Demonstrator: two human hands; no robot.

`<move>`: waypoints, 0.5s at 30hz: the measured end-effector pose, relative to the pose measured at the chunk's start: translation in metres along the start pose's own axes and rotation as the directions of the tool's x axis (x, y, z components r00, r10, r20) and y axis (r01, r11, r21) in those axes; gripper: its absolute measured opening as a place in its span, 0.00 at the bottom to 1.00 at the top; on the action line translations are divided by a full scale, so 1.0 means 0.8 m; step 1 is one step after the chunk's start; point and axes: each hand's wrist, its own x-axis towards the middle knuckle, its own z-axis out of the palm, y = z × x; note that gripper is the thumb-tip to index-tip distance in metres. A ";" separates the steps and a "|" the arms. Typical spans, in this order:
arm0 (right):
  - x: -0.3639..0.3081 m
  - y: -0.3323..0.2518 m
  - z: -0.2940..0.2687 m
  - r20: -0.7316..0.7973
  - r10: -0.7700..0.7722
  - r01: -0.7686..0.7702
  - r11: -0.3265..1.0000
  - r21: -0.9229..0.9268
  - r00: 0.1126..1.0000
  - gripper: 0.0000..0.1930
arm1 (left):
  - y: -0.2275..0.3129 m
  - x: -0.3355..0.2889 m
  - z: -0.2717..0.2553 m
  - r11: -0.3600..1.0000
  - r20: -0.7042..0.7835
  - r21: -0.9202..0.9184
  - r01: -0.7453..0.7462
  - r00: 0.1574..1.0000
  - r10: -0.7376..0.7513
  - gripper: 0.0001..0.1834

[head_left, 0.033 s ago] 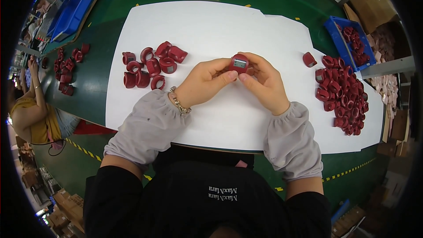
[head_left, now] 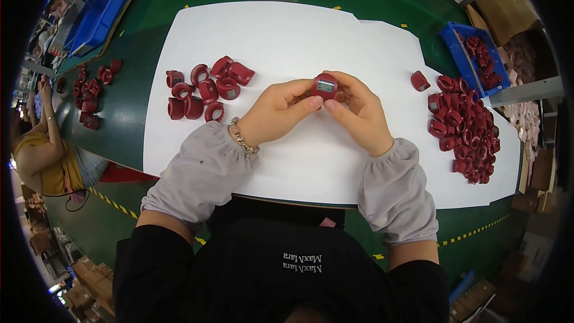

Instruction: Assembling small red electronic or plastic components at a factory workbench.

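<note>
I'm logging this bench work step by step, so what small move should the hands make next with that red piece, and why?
Probably set the red ring-shaped piece down with the small group on the left. Both the left hand and the right hand pinch it over the white sheet, its small grey window facing up, while the large pile lies to the right.

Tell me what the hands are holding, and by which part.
Both hands, left hand and right hand, pinch one small red ring-shaped piece by its sides, grey face up.

This is a factory assembly bench. Heaps of red parts (head_left: 463, 128) flank the fingers (head_left: 311, 103); a blue bin (head_left: 457, 54) and cardboard boxes (head_left: 505, 6) lie beyond.
</note>
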 end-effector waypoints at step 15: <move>-0.001 0.002 -0.002 -0.006 0.016 -0.016 0.999 -0.047 1.000 0.21 | 0.000 -0.001 -0.003 0.999 0.054 0.043 0.005 0.998 -0.008 0.18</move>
